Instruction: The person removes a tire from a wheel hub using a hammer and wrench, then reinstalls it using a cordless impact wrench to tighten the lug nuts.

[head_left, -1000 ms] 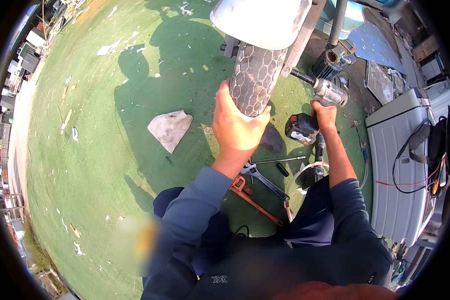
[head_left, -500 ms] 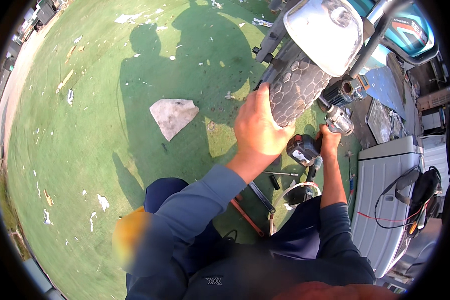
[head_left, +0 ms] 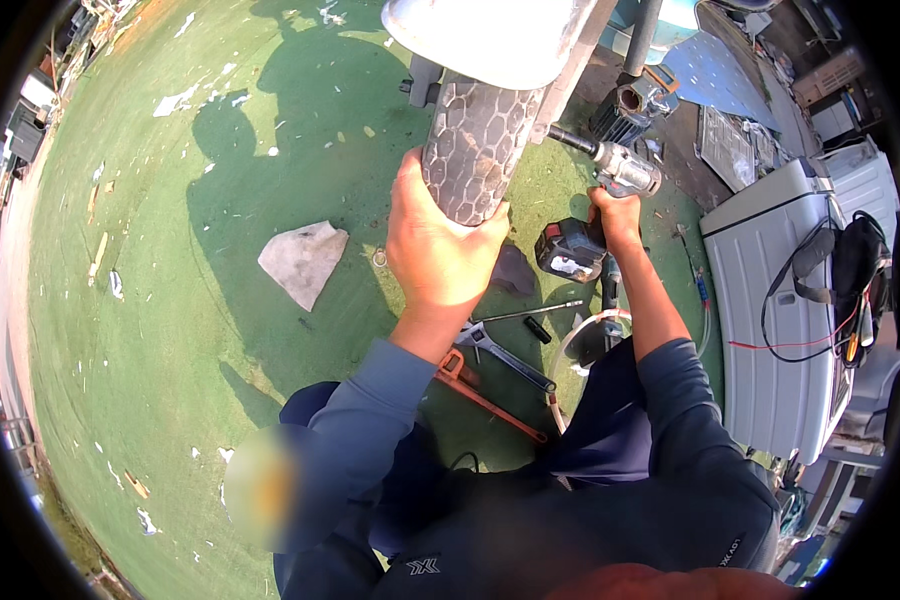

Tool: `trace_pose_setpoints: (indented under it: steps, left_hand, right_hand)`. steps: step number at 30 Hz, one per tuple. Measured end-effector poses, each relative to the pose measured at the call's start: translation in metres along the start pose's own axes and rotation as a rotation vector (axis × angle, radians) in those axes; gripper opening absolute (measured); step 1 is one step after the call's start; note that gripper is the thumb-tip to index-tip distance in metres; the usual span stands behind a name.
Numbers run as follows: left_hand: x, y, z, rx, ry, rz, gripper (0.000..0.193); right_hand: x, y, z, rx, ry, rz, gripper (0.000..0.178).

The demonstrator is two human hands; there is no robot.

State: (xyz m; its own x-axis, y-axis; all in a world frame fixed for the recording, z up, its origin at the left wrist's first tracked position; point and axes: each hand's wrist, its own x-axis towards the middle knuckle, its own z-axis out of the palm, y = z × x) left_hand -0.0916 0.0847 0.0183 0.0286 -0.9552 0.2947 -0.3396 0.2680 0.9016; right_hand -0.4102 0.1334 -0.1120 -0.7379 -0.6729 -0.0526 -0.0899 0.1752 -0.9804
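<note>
My left hand (head_left: 440,250) is wrapped around the lower end of a wheel's tyre (head_left: 478,140), which has a honeycomb-like tread. A shiny light-coloured mudguard (head_left: 500,40) covers the tyre's upper part. In my right hand (head_left: 618,218) is a cordless impact wrench (head_left: 625,170), its fingers closed round the handle. The wrench's dark battery (head_left: 570,250) sits low, left of that hand. Its long dark socket points left and reaches the axle area at the wheel's right side; whether it is seated on a nut I cannot tell.
Between my legs and the wheel lie an orange pipe wrench (head_left: 485,398), an adjustable wrench (head_left: 510,362) and a thin rod (head_left: 530,311). A grey cloth (head_left: 303,262) rests on the green ground at left. To the right stand a motor (head_left: 630,108) and a large grey case (head_left: 770,300).
The view has shifted, placing the wheel and both hands further left and higher. The wrench's socket now shows at the wheel's right side. My left hand sits lower around the tyre.
</note>
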Motion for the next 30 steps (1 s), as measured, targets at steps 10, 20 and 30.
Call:
trace_pose_setpoints:
  steps: [10, 20, 30]
  left_hand:
    - [0.001, 0.004, 0.005, 0.044, -0.013, -0.037, 0.098]
    - [-0.001, 0.015, 0.010, -0.003, -0.006, -0.005, 0.098]
    - [0.004, 0.012, 0.012, -0.011, -0.011, -0.007, 0.099]
  right_hand:
    - [-0.009, -0.016, 0.000, -0.098, -0.016, 0.025, 0.013]
    - [0.001, -0.006, -0.005, -0.091, -0.005, 0.041, 0.022]
    - [-0.006, -0.021, -0.004, -0.070, -0.044, 0.042, 0.021]
